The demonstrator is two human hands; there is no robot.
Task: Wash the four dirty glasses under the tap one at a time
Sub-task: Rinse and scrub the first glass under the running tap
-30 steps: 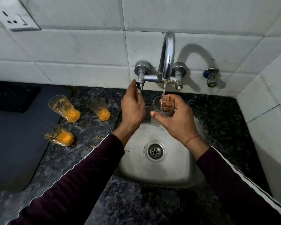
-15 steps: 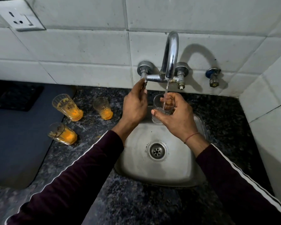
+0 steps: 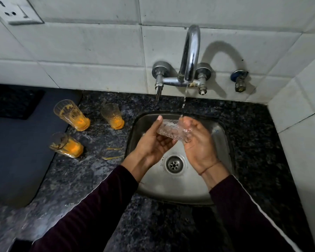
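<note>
A clear glass lies on its side over the steel sink, held between both hands. My left hand cups its left end and my right hand grips its right end. A thin stream of water falls from the chrome tap onto my right fingers and the glass. Three dirty glasses with orange residue stand on the dark counter to the left: one at the back left, one nearer the sink and one in front.
The speckled dark granite counter surrounds the sink, with orange smears beside the basin. A dark blue mat covers the left side. White tiled walls rise behind and to the right, with a socket and a small valve.
My left hand has left the tap handle and come down to take the glass. The glass has been lowered and tipped onto its side. The water stream has thinned.
</note>
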